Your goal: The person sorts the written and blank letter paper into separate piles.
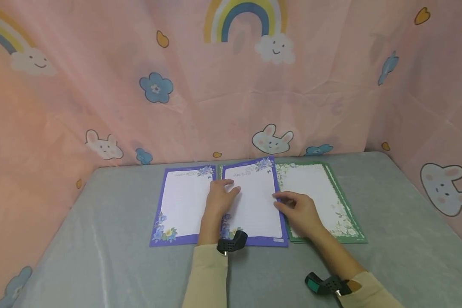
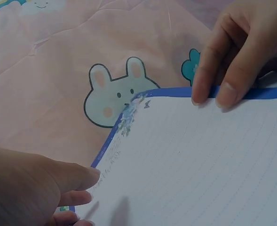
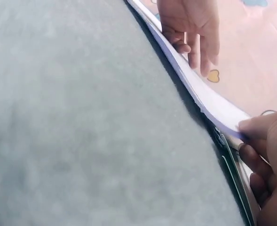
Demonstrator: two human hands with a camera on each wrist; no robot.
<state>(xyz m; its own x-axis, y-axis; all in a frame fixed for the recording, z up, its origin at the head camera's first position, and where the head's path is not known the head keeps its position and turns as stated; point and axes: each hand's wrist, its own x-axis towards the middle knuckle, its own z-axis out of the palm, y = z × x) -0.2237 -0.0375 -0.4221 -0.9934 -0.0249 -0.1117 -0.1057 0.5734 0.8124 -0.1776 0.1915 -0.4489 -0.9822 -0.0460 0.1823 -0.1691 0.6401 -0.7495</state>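
A sheet of lined paper (image 1: 254,205) with a purple border and flowers at its corners is tilted up, its far end raised. My right hand (image 1: 298,211) pinches its right edge, thumb on the top face and fingers beneath, as the right wrist view shows. My left hand (image 1: 220,197) hovers by the sheet's left part with loose, spread fingers. In the left wrist view, the left thumb (image 2: 82,176) overlaps the purple edge and casts a shadow on the paper.
Another purple-bordered sheet (image 1: 185,205) lies to the left on the grey table cover (image 1: 111,256). To the right, green-bordered floral sheets (image 1: 312,184) lie partly under the raised one. A pink patterned curtain (image 1: 200,115) hangs behind the table's far edge.
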